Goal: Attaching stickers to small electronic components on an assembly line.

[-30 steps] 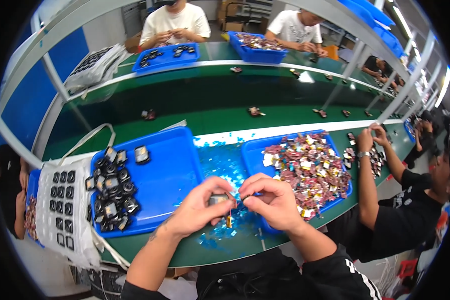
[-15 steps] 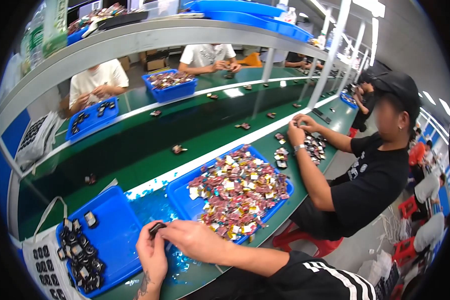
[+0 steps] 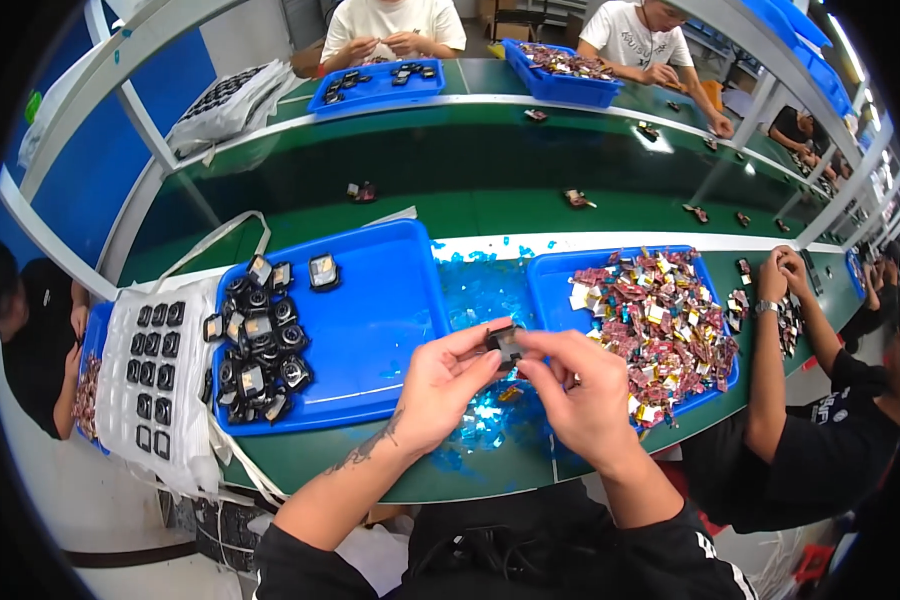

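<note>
My left hand [image 3: 438,388] and my right hand [image 3: 577,390] meet in front of me, both pinching one small dark square part [image 3: 504,340] between their fingertips. They hover above a scatter of blue film scraps [image 3: 480,425] on the green bench. To the left lies a blue tray [image 3: 380,320] with a pile of black square parts [image 3: 260,335]. To the right a second blue tray [image 3: 555,285] holds a heap of small mixed-colour parts [image 3: 660,320].
A white sheet of black parts in rows [image 3: 155,375] hangs off the bench at far left. A neighbour's forearm [image 3: 770,370] works at my right. Across the green conveyor [image 3: 490,170] two people sit at blue trays [image 3: 375,85]. A metal frame rail [image 3: 150,130] crosses overhead.
My view swung right toward the neighbour and has come back to the left tray. Both hands stayed together on the small part, now raised slightly above the blue scraps.
</note>
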Demonstrator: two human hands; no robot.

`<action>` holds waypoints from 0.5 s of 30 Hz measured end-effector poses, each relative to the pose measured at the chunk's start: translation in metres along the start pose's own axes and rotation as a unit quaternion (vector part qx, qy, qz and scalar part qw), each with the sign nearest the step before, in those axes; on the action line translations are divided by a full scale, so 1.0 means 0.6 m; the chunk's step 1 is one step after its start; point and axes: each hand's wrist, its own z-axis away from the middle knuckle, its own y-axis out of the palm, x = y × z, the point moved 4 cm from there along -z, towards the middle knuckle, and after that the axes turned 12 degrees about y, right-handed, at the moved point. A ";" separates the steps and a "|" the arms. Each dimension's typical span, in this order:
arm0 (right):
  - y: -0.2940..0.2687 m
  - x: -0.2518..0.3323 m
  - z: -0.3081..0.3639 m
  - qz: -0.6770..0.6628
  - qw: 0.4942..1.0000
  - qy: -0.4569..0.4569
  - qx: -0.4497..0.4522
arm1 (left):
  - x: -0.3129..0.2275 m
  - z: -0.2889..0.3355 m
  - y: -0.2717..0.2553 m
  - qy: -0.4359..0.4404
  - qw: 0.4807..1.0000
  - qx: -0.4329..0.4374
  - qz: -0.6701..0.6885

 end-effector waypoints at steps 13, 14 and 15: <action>0.009 0.010 -0.013 0.040 0.999 0.022 -0.010 | -0.006 0.001 0.004 0.037 0.997 0.044 -0.049; 0.008 0.010 -0.013 0.040 0.999 0.026 -0.012 | -0.006 0.002 0.005 0.033 0.997 0.046 -0.049; 0.008 0.010 -0.013 0.040 0.999 0.025 -0.008 | -0.008 0.003 0.005 0.038 0.997 0.050 -0.054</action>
